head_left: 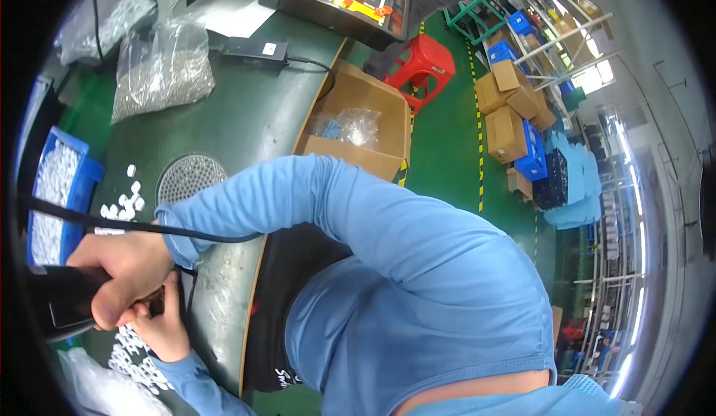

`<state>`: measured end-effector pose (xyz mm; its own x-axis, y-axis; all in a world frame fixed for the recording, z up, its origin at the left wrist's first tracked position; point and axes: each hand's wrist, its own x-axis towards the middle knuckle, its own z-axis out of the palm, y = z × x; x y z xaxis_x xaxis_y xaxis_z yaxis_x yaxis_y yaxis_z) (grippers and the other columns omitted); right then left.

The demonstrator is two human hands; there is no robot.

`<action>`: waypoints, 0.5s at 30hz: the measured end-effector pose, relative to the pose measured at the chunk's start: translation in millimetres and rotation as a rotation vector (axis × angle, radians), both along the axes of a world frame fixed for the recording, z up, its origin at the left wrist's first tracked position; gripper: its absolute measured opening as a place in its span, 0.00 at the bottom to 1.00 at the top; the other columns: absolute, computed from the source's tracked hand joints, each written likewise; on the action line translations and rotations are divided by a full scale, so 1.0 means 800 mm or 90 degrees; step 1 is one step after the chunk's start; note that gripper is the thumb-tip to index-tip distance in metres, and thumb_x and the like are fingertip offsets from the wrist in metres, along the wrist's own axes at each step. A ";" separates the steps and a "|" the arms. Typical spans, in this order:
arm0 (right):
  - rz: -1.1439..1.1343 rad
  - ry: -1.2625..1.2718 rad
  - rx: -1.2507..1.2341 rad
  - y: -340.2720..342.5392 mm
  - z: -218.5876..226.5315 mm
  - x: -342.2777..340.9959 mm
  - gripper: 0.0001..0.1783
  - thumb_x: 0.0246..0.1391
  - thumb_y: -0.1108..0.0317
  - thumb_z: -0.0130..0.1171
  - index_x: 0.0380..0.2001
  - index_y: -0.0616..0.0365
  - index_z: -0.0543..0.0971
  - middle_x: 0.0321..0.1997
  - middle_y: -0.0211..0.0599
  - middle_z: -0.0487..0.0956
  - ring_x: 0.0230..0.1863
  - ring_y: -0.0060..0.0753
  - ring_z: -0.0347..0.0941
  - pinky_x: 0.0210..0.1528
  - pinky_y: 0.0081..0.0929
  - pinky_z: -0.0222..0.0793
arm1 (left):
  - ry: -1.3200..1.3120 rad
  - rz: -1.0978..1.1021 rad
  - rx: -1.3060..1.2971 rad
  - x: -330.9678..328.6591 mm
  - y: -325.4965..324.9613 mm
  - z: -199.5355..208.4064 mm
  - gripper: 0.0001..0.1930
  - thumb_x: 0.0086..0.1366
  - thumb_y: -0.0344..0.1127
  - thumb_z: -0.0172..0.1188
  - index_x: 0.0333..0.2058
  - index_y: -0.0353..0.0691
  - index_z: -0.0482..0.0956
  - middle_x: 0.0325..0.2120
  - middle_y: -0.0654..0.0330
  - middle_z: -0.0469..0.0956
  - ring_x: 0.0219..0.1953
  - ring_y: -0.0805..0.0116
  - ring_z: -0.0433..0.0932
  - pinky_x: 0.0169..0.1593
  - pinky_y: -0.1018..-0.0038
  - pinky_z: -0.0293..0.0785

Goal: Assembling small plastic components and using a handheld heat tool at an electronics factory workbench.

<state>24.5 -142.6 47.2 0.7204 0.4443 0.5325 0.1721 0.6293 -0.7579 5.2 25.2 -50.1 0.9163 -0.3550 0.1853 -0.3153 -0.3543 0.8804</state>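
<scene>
My right hand (130, 270) is wrapped round a black handheld tool (74, 296) at the left edge of the view. The tool's far end runs into the dark rim, so its exact kind is unclear. Just below, my left hand (165, 334) has its fingers closed close to the right hand, around a small dark piece mostly hidden by both hands. White small parts (138, 360) lie scattered on the green worktable (224, 296) beside the left hand. More white parts (123, 207) lie loose above the right hand.
A black cord (149, 227) crosses over my right wrist. Nearby are a blue bin (91, 171) of white parts, a round perforated disc (190, 177), a bag of small pieces (164, 73) and a clear bag (112, 386). An open carton (384, 125) stands beside the table, near a red stool (432, 61).
</scene>
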 end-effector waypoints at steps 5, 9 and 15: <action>0.016 -0.050 -0.014 0.004 0.002 0.004 0.30 0.51 0.42 0.68 0.26 0.61 0.74 0.15 0.28 0.71 0.17 0.18 0.67 0.19 0.20 0.63 | 0.056 0.010 -0.023 0.001 0.002 0.001 0.19 0.58 0.26 0.70 0.45 0.23 0.77 0.43 0.53 0.81 0.45 0.68 0.78 0.52 0.73 0.72; 0.060 0.035 -0.031 -0.001 0.009 0.003 0.27 0.51 0.47 0.70 0.24 0.61 0.74 0.14 0.27 0.72 0.15 0.17 0.69 0.17 0.18 0.63 | 0.015 -0.006 -0.040 0.003 0.002 -0.001 0.19 0.59 0.26 0.69 0.47 0.23 0.75 0.44 0.53 0.80 0.47 0.67 0.77 0.52 0.73 0.72; -0.006 -0.007 -0.081 -0.001 0.005 -0.001 0.20 0.53 0.57 0.69 0.29 0.63 0.75 0.17 0.30 0.74 0.18 0.20 0.69 0.20 0.21 0.65 | 0.008 -0.006 -0.051 0.002 -0.003 0.007 0.15 0.58 0.26 0.70 0.41 0.25 0.78 0.37 0.59 0.80 0.37 0.70 0.77 0.45 0.75 0.72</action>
<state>23.3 -143.5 51.1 0.7195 0.5016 0.4803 0.1865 0.5267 -0.8293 6.7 22.9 -44.7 0.9155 -0.3484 0.2012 -0.3065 -0.2800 0.9097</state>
